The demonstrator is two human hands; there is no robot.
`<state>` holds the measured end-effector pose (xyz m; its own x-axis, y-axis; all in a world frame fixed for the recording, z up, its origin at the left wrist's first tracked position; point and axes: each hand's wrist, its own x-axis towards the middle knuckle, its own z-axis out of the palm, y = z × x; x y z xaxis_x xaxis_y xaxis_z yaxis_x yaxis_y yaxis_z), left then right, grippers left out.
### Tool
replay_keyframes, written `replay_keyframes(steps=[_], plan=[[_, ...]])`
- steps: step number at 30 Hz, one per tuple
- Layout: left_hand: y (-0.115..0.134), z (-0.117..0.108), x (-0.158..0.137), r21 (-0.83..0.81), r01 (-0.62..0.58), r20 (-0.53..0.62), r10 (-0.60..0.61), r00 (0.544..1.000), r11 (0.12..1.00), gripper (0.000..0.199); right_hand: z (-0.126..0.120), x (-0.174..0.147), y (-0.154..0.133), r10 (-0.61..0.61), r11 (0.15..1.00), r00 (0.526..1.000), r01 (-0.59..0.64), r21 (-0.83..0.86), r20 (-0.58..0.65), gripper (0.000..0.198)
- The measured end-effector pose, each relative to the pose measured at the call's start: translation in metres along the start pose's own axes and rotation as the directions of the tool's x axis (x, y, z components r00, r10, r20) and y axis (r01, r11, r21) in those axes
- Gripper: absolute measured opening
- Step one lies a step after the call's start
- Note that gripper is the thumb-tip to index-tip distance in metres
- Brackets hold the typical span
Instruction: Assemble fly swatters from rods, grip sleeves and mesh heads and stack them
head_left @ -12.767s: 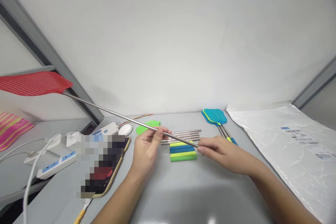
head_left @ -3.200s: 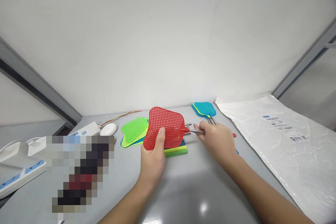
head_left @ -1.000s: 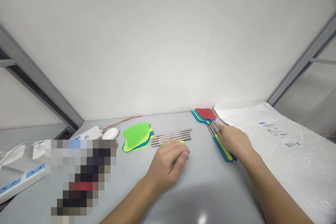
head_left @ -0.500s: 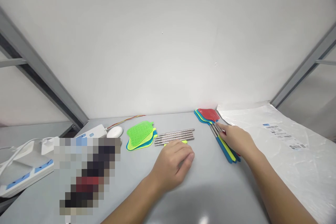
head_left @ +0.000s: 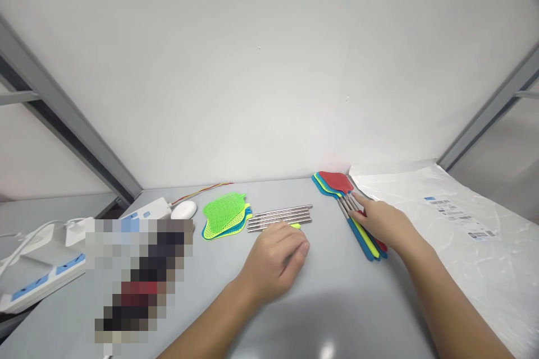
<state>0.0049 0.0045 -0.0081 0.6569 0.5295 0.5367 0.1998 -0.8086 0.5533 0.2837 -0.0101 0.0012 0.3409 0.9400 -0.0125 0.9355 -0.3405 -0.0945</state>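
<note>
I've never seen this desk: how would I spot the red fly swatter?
Find the big white plastic mailer on the right of the grey desk. Just left of it lies a stack of fly swatters, the person's right hand at their shafts. The red fly swatter lies on top, the heads beneath showing blue and yellow.

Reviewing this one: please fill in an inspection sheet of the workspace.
Surface: grey tabletop, glossy.
Job's things: swatters piled at right, red uppermost; loose heads stacked, green uppermost; metal rods side by side.
Clutter: white power strip, round white object, pixelated patch, plastic bag.
Hands: left hand curled, partly hiding a yellow-green piece; right hand with fingers at the swatters, grip unclear.
Cables: white cable at left, red-and-yellow wires behind.
Surroundings: white wall, grey frame.
</note>
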Motion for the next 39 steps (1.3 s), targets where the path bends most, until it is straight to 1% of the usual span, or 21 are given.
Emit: replay_keyframes(steps=[4,6,7,9,13,15,16,18,19,22,24,26,29,31,34,36,39], plan=[[-0.001,-0.001,0.000,0.027,-0.014,0.012,0.014,1.000,1.000,0.020,0.002,0.001,0.002,0.002,1.000,0.999,-0.002,-0.018,0.040,0.060],[-0.003,-0.005,0.001,0.060,-0.026,0.014,0.026,1.000,0.998,0.019,0.002,0.000,0.002,-0.007,1.000,0.999,0.007,-0.021,0.039,0.060],[-0.005,-0.007,0.002,0.088,-0.025,0.009,0.024,1.000,0.996,0.019,0.003,0.000,0.001,-0.021,1.000,1.000,0.022,-0.020,0.019,0.059],[-0.011,-0.014,0.004,0.177,0.010,-0.003,-0.009,1.000,0.984,0.021,0.004,0.000,-0.001,-0.067,0.997,0.996,0.066,-0.031,-0.064,0.056],[-0.025,-0.033,0.008,0.381,0.157,-0.032,-0.157,0.987,0.911,0.026,0.008,0.000,-0.009,-0.169,0.985,0.955,0.153,-0.083,-0.243,0.044],[-0.030,-0.045,0.008,0.439,0.219,-0.058,-0.216,0.975,0.871,0.027,0.011,-0.001,-0.017,-0.222,0.974,0.921,0.198,-0.107,-0.321,0.039],[-0.032,-0.050,0.008,0.469,0.249,-0.075,-0.243,0.967,0.847,0.027,0.013,-0.002,-0.023,-0.259,0.966,0.896,0.231,-0.120,-0.360,0.038],[-0.036,-0.061,0.005,0.537,0.320,-0.113,-0.309,0.944,0.781,0.027,0.016,-0.007,-0.038,-0.363,0.932,0.831,0.334,-0.142,-0.421,0.037],[-0.038,-0.065,0.003,0.570,0.358,-0.132,-0.347,0.928,0.739,0.028,0.018,-0.011,-0.047,-0.426,0.903,0.795,0.403,-0.148,-0.432,0.036],[-0.046,-0.074,-0.005,0.633,0.448,-0.153,-0.465,0.872,0.632,0.036,0.026,-0.025,-0.073,-0.599,0.785,0.692,0.606,-0.126,-0.403,0.031],[-0.051,-0.076,-0.010,0.647,0.487,-0.153,-0.526,0.836,0.586,0.041,0.032,-0.036,-0.088,-0.681,0.704,0.631,0.704,-0.095,-0.370,0.028],[-0.055,-0.075,-0.013,0.651,0.518,-0.162,-0.565,0.809,0.555,0.042,0.036,-0.044,-0.098,-0.733,0.640,0.582,0.765,-0.069,-0.353,0.026],[-0.059,-0.071,-0.013,0.652,0.549,-0.184,-0.593,0.784,0.523,0.040,0.040,-0.053,-0.107,-0.780,0.570,0.521,0.820,-0.050,-0.345,0.023],[-0.060,-0.070,-0.012,0.659,0.558,-0.187,-0.610,0.770,0.503,0.038,0.041,-0.057,-0.111,-0.806,0.533,0.492,0.845,-0.040,-0.329,0.022],[-0.062,-0.070,-0.011,0.677,0.557,-0.175,-0.629,0.757,0.482,0.032,0.040,-0.061,-0.114,-0.829,0.504,0.475,0.863,-0.028,-0.294,0.023],[-0.062,-0.070,-0.011,0.689,0.549,-0.160,-0.640,0.752,0.473,0.029,0.039,-0.063,-0.115,-0.832,0.502,0.478,0.865,-0.017,-0.281,0.023],[-0.063,-0.071,-0.010,0.708,0.525,-0.114,-0.657,0.745,0.473,0.027,0.039,-0.063,-0.115,-0.819,0.515,0.498,0.857,0.016,-0.283,0.024]])
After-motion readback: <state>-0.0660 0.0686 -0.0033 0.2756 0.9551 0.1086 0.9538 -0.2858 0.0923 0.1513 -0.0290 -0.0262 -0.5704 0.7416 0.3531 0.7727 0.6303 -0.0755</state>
